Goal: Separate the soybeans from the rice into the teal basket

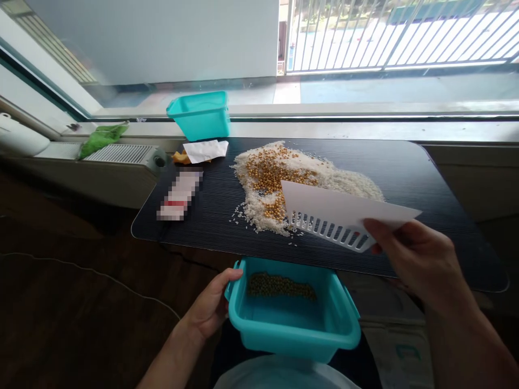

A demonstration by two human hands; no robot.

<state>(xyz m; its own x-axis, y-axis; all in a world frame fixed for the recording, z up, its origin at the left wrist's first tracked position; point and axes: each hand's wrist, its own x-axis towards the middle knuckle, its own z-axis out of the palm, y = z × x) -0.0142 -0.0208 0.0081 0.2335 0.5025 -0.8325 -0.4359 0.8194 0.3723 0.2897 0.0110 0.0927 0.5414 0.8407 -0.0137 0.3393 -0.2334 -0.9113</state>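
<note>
My left hand (211, 308) grips the left rim of a teal plastic tub (295, 329) held below the near edge of the black table (425, 178). Some brownish beans (281, 285) lie in the tub's far end. My right hand (413, 256) holds a white slotted plastic scoop (344, 216), its edge set against a heap of white rice mixed with yellow beans (284, 178) on the table.
A second teal tub (200, 114) stands on the window sill behind the table. White paper (205, 150) and a small blurred packet (179, 195) lie at the table's left. A green cloth (101, 139) rests on the radiator. Loose grains are scattered near the heap.
</note>
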